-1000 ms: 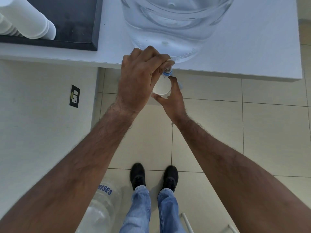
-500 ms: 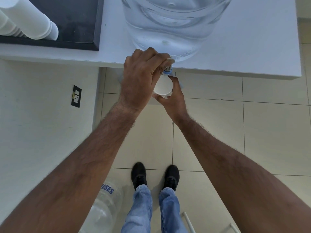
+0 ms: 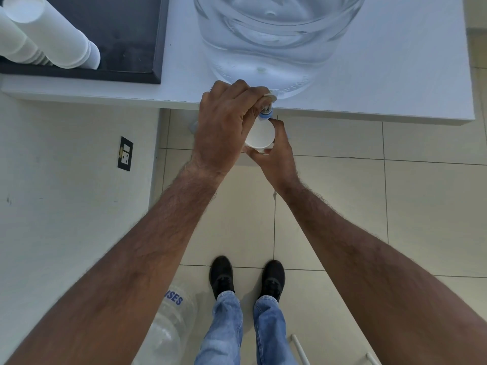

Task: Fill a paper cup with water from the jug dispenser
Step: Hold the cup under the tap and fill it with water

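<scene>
A large clear water jug stands on the white table at its front edge. Its blue and white tap juts out over the floor. My left hand is closed around the tap from above. Just below the spout, my right hand grips a white paper cup from underneath. The cup's opening faces up under the tap. Whether water runs into it is not visible.
Stacks of white paper cups lie on a dark tray at the table's left. A wall socket sits below. Another clear jug stands on the tiled floor beside my shoes.
Both hands stay at the tap with the cup beneath it. The view has shifted slightly; nothing else moved.
</scene>
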### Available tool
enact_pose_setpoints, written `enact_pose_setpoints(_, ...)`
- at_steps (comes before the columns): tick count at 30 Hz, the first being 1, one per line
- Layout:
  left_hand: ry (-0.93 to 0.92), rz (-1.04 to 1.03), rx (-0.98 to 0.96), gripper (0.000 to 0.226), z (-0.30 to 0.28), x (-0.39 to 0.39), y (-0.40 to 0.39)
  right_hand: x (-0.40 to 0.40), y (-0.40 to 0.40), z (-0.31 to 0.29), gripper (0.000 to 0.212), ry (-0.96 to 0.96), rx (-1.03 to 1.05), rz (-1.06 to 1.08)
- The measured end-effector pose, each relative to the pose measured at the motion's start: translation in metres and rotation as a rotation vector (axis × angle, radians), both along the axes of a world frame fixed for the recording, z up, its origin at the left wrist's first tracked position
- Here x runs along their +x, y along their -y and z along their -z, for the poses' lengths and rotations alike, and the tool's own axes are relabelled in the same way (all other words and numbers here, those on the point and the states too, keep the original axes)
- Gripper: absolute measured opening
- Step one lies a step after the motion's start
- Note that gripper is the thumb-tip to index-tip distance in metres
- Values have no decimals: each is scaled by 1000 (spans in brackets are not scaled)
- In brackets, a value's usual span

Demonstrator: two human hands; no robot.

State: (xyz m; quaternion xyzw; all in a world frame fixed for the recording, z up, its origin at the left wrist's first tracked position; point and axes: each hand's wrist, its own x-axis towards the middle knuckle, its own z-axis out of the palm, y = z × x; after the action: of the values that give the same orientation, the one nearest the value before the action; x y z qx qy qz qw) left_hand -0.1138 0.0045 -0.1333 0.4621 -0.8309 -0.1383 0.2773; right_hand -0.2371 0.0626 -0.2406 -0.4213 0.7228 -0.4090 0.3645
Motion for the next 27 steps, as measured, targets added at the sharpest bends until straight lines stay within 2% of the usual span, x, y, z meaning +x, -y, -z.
enact_pose_setpoints(27,-10,20,8,26,2,1,0,-5,0,1,68,4,-20,-2)
